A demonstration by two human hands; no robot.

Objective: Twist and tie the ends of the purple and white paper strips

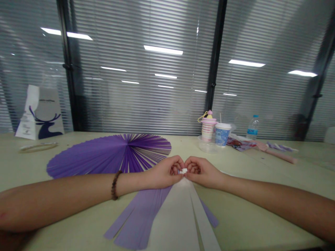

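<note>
My left hand (169, 170) and my right hand (201, 170) meet at the middle of the table, fingers curled and fingertips pinched together. Between them is the narrow upper end of a bundle of fan strips, where a small white piece (184, 170) shows; its exact shape is hard to make out. White strips (174, 219) spread from the fingers towards me, lying over lilac strips (140, 219) that stick out on both sides. Just beyond my left forearm lies a large round purple fan (89, 157) of overlapping strips, spread flat. A beaded bracelet circles my left wrist.
A white paper bag (49, 115) with a deer print stands at the far left, near a pale ring-shaped item (39, 147). At the back right are a pink-lidded cup (208, 129), a blue paper cup (222, 135), a water bottle (253, 127) and a pink stick-like item (280, 155).
</note>
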